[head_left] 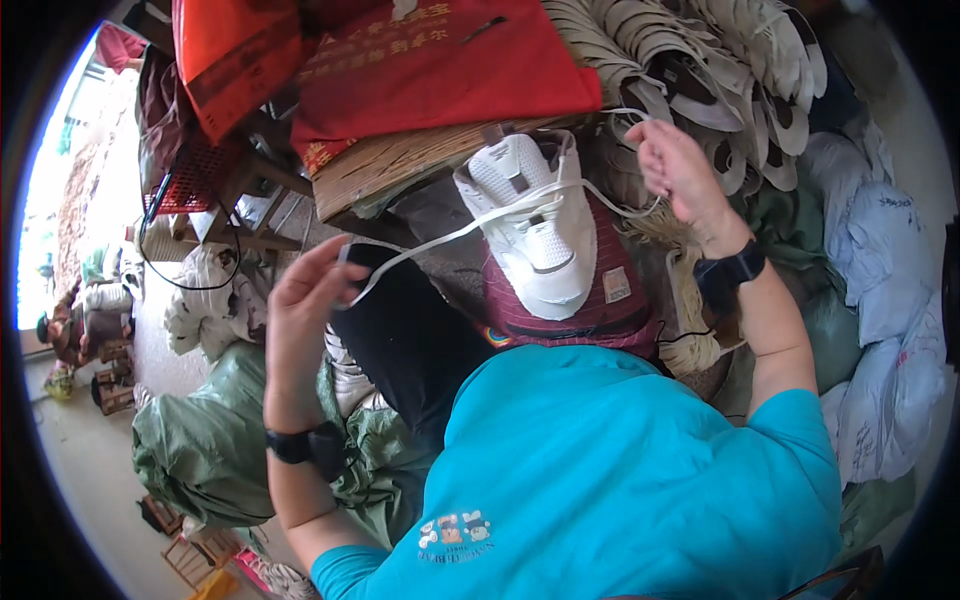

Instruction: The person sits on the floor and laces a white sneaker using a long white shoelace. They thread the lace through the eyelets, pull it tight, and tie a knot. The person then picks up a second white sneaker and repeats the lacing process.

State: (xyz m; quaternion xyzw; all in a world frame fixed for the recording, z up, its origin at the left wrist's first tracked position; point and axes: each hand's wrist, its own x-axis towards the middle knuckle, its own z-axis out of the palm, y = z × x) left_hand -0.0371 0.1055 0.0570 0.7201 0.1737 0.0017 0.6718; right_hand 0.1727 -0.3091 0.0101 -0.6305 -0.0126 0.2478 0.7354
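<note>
A white shoe upper (568, 285) lies on the maroon cloth (505, 300) over my lap, its toe end toward my body. A white shoelace (432, 241) crosses its front and stretches out to both sides. My left hand (312, 287) pinches the lace on the left, out past my dark trouser leg. On the other side my right hand (682, 172) is raised, fingers closed on the lace, with a loose end looping beside it. Both hands are apart from the upper itself.
A wooden table (390, 165) with a red bag (450, 75) stands just ahead. Stacked pale shoe uppers (690, 75) fill the far right. Green sacks (205, 435) lie at left, white sacks (885, 270) at right. A bundle of cream laces (690, 300) hangs near my right arm.
</note>
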